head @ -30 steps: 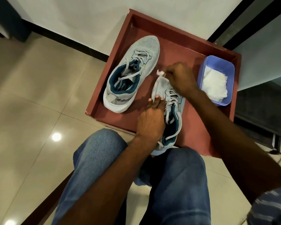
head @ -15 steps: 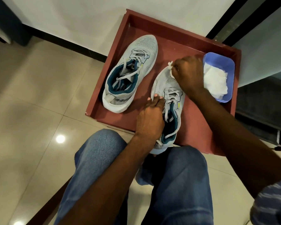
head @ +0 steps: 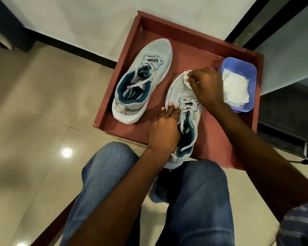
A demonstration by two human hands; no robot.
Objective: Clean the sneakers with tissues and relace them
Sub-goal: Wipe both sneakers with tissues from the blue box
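Grey mesh sneakers with teal lining and white soles are seen lying in a shallow red-brown wooden tray (head: 167, 29) set on a beige tiled floor (head: 34, 112) against a pale wall. One grey sneaker (head: 144, 80) is laid at the left of the tray, toe toward the wall, its grey laces threaded but loose. The other grey sneaker (head: 178, 91) is placed nearer the person, its heel overhanging the tray's front edge above the knees, which are clad in blue denim jeans (head: 194, 201). This second shoe is steadied by the left hand (head: 164, 130), whose fingers are curled over its inner side beside the laces. A crumpled white tissue (head: 186, 79) is pinched in the right hand (head: 205, 86) and pressed onto the toe of the same shoe, with the fingers closed tightly around it. Just to the right of that hand, a rectangular blue plastic tub (head: 249, 68) is stood in the tray's right corner, and a stack of folded white tissues (head: 236, 89) is held inside it. A striped sleeve (head: 299, 226) is glimpsed at the lower right edge.
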